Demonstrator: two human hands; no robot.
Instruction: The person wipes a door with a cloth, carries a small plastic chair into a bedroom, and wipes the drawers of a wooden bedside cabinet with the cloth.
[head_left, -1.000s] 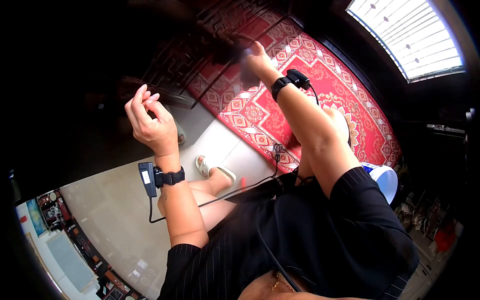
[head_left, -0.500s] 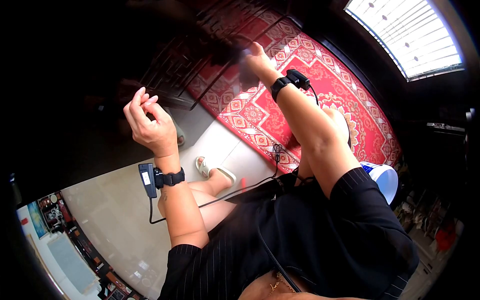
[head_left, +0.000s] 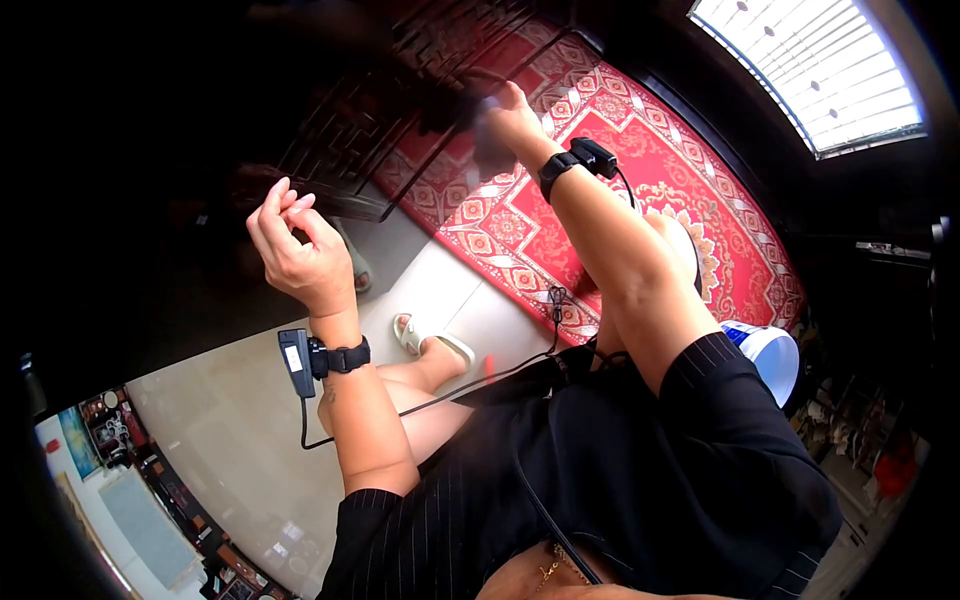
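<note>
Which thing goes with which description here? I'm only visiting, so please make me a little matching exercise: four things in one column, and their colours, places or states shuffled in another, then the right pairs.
Things:
1. Left hand
2. Rug
3. Tub
4. Sandal

Descriptions:
A. White inside, with some blue on its outer wall
B. Worn on a foot
C. Fingers loosely curled
D. Red, with a patterned border

Right pairs: 1-C, 2-D, 3-A, 4-B
</note>
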